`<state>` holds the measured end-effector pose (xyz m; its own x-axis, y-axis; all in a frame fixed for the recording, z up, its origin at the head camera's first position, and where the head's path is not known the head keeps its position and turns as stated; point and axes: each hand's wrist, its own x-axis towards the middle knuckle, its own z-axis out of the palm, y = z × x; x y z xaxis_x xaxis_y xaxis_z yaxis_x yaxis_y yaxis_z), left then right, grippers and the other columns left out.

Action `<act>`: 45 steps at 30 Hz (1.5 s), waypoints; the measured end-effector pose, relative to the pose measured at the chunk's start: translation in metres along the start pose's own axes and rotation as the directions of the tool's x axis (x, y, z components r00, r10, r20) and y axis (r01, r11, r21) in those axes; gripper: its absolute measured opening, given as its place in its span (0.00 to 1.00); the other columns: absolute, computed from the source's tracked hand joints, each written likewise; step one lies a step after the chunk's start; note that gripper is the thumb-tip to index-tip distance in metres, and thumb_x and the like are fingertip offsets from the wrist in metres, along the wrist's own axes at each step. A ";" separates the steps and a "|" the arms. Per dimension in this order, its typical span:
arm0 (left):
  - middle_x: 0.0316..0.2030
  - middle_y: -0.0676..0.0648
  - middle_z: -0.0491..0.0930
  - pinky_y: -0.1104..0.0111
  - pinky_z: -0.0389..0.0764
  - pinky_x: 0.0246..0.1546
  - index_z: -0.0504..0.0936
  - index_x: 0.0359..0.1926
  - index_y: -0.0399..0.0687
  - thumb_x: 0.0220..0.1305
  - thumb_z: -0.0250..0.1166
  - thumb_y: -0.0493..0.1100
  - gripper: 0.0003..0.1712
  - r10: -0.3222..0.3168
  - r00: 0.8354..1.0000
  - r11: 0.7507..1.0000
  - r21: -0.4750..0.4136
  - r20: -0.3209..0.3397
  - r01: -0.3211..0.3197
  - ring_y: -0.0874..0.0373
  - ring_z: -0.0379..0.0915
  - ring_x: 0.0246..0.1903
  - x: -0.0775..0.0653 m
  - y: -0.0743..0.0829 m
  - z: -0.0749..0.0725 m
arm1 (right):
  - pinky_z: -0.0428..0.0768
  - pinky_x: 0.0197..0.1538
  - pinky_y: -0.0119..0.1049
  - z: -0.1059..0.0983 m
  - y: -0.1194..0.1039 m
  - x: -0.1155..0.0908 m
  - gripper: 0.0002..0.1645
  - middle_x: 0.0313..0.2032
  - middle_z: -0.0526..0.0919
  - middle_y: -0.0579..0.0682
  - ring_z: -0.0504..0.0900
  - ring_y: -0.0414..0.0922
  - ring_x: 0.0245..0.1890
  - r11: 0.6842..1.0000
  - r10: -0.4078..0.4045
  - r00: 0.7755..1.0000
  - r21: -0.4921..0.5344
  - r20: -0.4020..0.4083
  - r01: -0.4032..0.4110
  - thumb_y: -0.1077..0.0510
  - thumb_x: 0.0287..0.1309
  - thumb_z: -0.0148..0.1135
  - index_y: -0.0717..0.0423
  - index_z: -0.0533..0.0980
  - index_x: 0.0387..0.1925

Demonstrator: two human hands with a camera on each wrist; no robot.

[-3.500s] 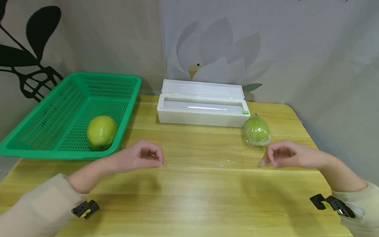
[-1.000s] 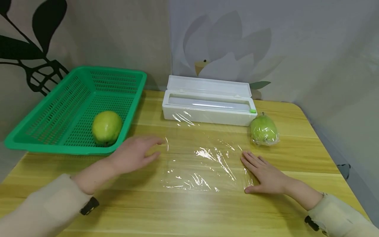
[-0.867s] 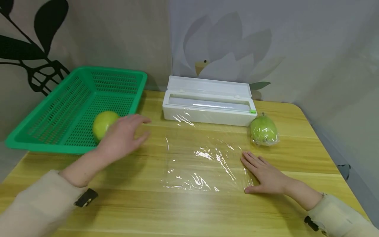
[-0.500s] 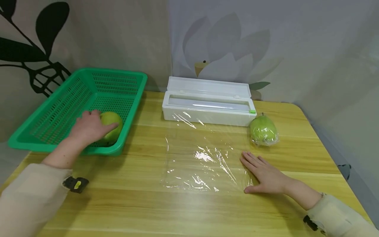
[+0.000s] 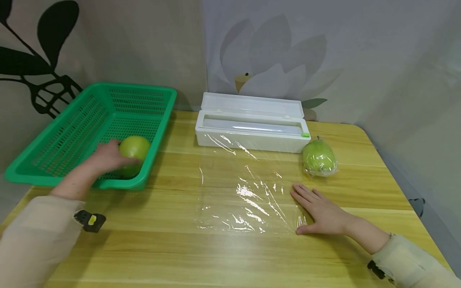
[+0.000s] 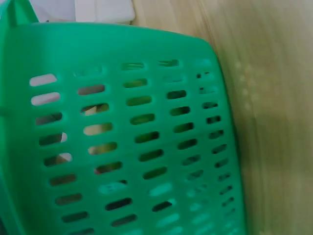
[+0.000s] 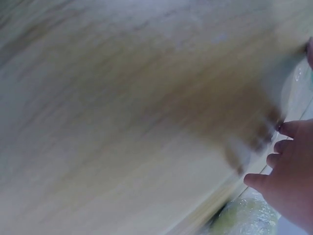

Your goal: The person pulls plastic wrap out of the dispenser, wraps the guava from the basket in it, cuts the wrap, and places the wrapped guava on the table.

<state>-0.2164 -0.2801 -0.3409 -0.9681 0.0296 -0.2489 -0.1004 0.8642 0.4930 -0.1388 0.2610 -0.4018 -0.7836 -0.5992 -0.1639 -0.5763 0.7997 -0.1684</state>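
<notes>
Inside the green plastic basket [image 5: 167, 116], my left hand [image 5: 109, 156] holds a yellow-green pear [image 5: 136, 146], thumb across its front and fingers at its far left side. The left wrist view shows mostly the basket's slotted wall [image 6: 122, 44], with the hand and pear glimpsed only through the slots. A sheet of clear cling film [image 5: 248, 196] lies flat and slightly wrinkled on the table. My right hand [image 5: 324, 214] rests on the film's right edge, palm down with fingers spread. In the right wrist view its fingers [image 7: 257, 181] are straight.
At the back stands a white cling film box [image 5: 252, 140] with its lid raised, a roll inside and a green slider at its right end. A film-wrapped pear [image 5: 319, 157] sits beside it. The wooden table [image 5: 230, 260] meets a curtain-like backdrop.
Both hands pinched at the film earlier; the film now lies on the table. My left hand has moved left into the basket and taken hold of the pear. The right hand has stayed on the film lately.
</notes>
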 end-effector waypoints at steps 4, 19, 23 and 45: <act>0.54 0.14 0.56 0.40 0.71 0.45 0.36 0.63 0.15 0.60 0.60 0.52 0.56 0.017 0.997 0.999 -0.031 0.072 -0.015 0.23 0.60 0.51 0.001 -0.007 0.000 | 0.53 0.68 0.61 -0.001 0.000 0.001 0.63 0.71 0.50 0.61 0.50 0.60 0.71 1.000 0.004 1.000 -0.002 0.003 -0.004 0.23 0.46 0.55 0.62 0.52 0.70; 0.63 0.17 0.43 0.41 0.71 0.46 0.29 0.71 0.35 0.64 0.55 0.57 0.54 0.078 0.997 0.974 -0.212 -0.025 -0.081 0.26 0.54 0.56 0.005 -0.012 -0.005 | 0.56 0.66 0.62 0.003 0.002 0.000 0.62 0.70 0.52 0.62 0.52 0.61 0.70 1.000 -0.022 0.999 -0.015 -0.028 0.021 0.24 0.45 0.55 0.63 0.54 0.69; 0.64 0.20 0.41 0.38 0.68 0.47 0.29 0.72 0.43 0.63 0.55 0.60 0.54 0.082 0.993 0.962 -0.252 -0.090 -0.103 0.27 0.51 0.58 0.004 -0.008 -0.012 | 0.57 0.65 0.62 0.005 0.003 -0.001 0.62 0.70 0.53 0.62 0.53 0.60 0.70 0.999 -0.030 0.999 -0.028 -0.046 0.029 0.24 0.45 0.56 0.62 0.54 0.69; 0.71 0.34 0.39 0.39 0.62 0.53 0.37 0.73 0.66 0.63 0.57 0.59 0.48 0.205 0.969 0.918 -0.316 -0.136 -0.238 0.34 0.47 0.64 -0.013 0.056 -0.035 | 0.57 0.65 0.61 0.004 0.003 0.000 0.62 0.70 0.53 0.62 0.53 0.60 0.69 0.999 -0.038 0.998 -0.039 -0.049 0.036 0.23 0.45 0.55 0.62 0.54 0.69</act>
<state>-0.2171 -0.2499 -0.2812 -0.9902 0.1371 -0.0269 0.0658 0.6279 0.7755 -0.1397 0.2630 -0.4066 -0.7718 -0.6263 -0.1096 -0.6125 0.7786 -0.1363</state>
